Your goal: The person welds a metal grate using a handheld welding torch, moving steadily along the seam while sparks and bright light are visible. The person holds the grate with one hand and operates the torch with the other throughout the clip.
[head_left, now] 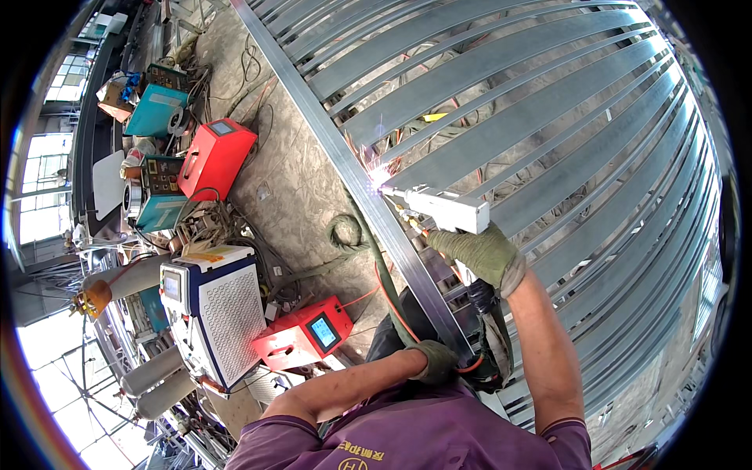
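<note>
Purple shirt (439,427), yellow lettering (360,457), below the steel rail (417,270); my left hand (435,363) sits by the rail's near end, grip unclear. My right hand (482,254) is wrapped round the welding torch (446,207), sparking at the rail. Left of rail: red box (290,342) with lit screen (323,332); cylinders (153,370), contents hidden.

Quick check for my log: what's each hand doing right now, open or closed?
Left hand: beside the metal frame's edge bar; open or closed can't be told.
Right hand: closed, holding the welding gun.
</note>
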{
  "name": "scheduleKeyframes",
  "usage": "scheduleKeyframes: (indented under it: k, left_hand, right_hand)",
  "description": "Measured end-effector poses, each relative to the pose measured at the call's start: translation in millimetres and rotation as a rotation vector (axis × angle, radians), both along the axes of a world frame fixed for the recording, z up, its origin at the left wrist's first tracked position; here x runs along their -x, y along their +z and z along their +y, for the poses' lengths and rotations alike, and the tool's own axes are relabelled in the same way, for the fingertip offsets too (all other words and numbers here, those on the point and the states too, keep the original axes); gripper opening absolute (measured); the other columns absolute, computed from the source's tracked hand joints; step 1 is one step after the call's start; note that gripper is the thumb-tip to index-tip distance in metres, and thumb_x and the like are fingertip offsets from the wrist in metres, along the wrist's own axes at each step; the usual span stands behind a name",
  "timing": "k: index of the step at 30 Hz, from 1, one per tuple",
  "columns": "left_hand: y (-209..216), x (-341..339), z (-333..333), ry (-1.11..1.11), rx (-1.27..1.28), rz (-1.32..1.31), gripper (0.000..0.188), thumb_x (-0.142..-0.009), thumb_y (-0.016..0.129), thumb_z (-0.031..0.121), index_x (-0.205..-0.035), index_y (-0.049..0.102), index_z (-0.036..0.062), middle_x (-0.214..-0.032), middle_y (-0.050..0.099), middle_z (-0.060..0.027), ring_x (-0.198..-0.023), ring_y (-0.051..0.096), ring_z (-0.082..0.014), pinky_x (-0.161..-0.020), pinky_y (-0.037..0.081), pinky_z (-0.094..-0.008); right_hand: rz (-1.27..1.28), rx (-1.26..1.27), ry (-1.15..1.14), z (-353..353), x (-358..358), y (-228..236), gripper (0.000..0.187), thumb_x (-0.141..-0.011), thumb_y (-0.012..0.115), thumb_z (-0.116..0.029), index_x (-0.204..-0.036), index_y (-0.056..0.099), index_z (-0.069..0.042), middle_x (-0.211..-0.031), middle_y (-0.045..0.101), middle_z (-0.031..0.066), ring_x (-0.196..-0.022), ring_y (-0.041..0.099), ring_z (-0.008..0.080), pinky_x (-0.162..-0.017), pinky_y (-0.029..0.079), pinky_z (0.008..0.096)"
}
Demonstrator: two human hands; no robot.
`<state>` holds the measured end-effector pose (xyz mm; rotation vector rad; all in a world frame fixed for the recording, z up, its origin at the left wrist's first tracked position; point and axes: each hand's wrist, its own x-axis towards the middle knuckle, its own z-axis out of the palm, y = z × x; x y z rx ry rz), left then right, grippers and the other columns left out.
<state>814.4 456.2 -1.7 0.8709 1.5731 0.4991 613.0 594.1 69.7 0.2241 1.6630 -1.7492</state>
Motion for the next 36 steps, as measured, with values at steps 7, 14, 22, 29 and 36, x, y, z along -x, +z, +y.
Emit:
scheduleKeyframes:
  k: [7, 14, 22, 29, 36]
  left_hand:
    - [7.6, 6.3, 1.7, -0.008, 0.019, -0.014, 0.029, -0.084, 0.067, 0.023, -0.100, 0.079, 0.0022, -0.098, 0.077, -0.0212, -0.098, 0.074, -0.0410, -0.085, 0.059, -0.0488]
    - [4.7, 3.1, 1.1, -0.009, 0.020, -0.011, 0.029, -0.084, 0.067, 0.023, -0.101, 0.079, 0.0031, -0.099, 0.077, -0.0215, -0.098, 0.074, -0.0408, -0.086, 0.059, -0.0487]
    - [4.0, 1.8, -0.6, -0.003, 0.023, -0.021, 0.028, -0.083, 0.066, 0.020, -0.099, 0.080, 0.0019, -0.098, 0.077, -0.0226, -0.098, 0.075, -0.0412, -0.086, 0.059, -0.0493]
    - [9.5, 5.7, -2.4, 0.016, -0.003, -0.010, 0.027, -0.082, 0.065, 0.019, -0.096, 0.080, 0.0015, -0.096, 0.077, -0.0227, -0.097, 0.075, -0.0415, -0.085, 0.059, -0.0493]
    - [9.0, 4.5, -2.4, 0.025, -0.021, -0.001, 0.026, -0.081, 0.066, 0.018, -0.095, 0.080, 0.0020, -0.095, 0.077, -0.0220, -0.095, 0.075, -0.0412, -0.083, 0.059, -0.0489]
  right_hand:
    - [0.086, -0.064, 0.042, -0.6, -1.4, -8.6, 0.050, -0.092, 0.080, -0.030, -0.135, 0.068, -0.005, -0.088, 0.075, 0.0072, -0.062, 0.064, 0.0116, -0.053, 0.052, 0.0325]
    - [0.021, -0.090, 0.046, -2.1, -1.9, 1.4, 0.050, -0.093, 0.079, -0.030, -0.135, 0.068, -0.006, -0.087, 0.075, 0.0078, -0.060, 0.064, 0.0117, -0.052, 0.053, 0.0304]
    - [0.053, -0.103, 0.069, -2.5, -1.3, 5.6, 0.048, -0.094, 0.081, -0.025, -0.135, 0.068, -0.004, -0.092, 0.074, 0.0041, -0.069, 0.064, 0.0097, -0.057, 0.053, 0.0290]
    - [0.006, -0.127, 0.078, -2.5, -1.3, 9.6, 0.049, -0.093, 0.082, -0.023, -0.136, 0.067, -0.003, -0.095, 0.073, 0.0030, -0.076, 0.064, 0.0095, -0.063, 0.054, 0.0279]
    - [0.095, -0.129, 0.077, -1.1, -5.1, -2.8, 0.051, -0.093, 0.081, -0.026, -0.138, 0.066, -0.004, -0.097, 0.075, 0.0053, -0.076, 0.067, 0.0117, -0.065, 0.056, 0.0301]
